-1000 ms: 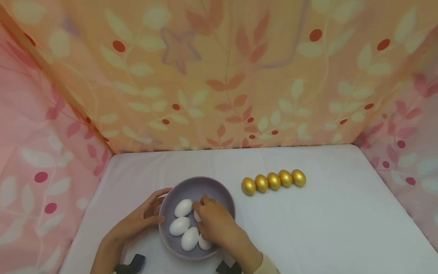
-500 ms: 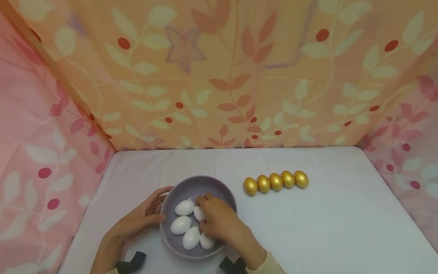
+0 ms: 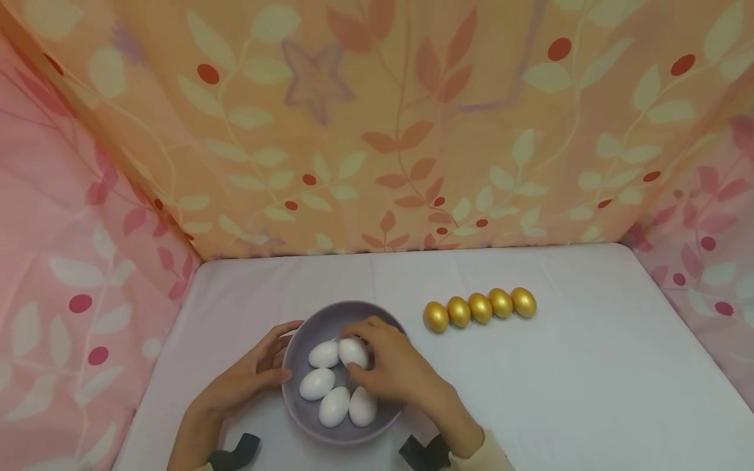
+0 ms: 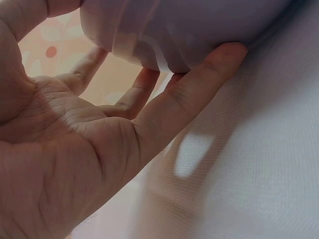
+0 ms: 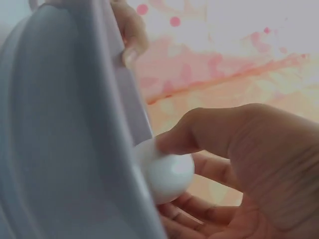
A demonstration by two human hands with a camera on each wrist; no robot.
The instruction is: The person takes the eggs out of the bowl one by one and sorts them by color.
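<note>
A round purple-grey bowl point(image 3: 297, 418) stands on the table with several white eggs point(image 3: 317, 384) in it. My left hand point(image 3: 247, 376) holds the bowl from its left side, the thumb at the rim and the spread fingers against the outer wall, as the left wrist view shows. Reaching in from the right, my right hand point(image 3: 397, 363) grips a white egg point(image 3: 353, 352) between thumb and fingers, at the bowl's upper middle. The right wrist view has this egg point(image 5: 172, 177) close up, raised to the rim, with its lower left part behind the bowl wall.
A slanting row of several golden eggs point(image 3: 480, 307) lies on the white tablecloth point(image 3: 559, 392), right of the bowl. Floral cloth, orange at the back point(image 3: 377, 131) and pink at the sides point(image 3: 65, 261), walls in the table.
My right hand has lifted the white egg slightly inside the bowl, so more of it shows. My left hand stays on the bowl. The view has shifted a little.
</note>
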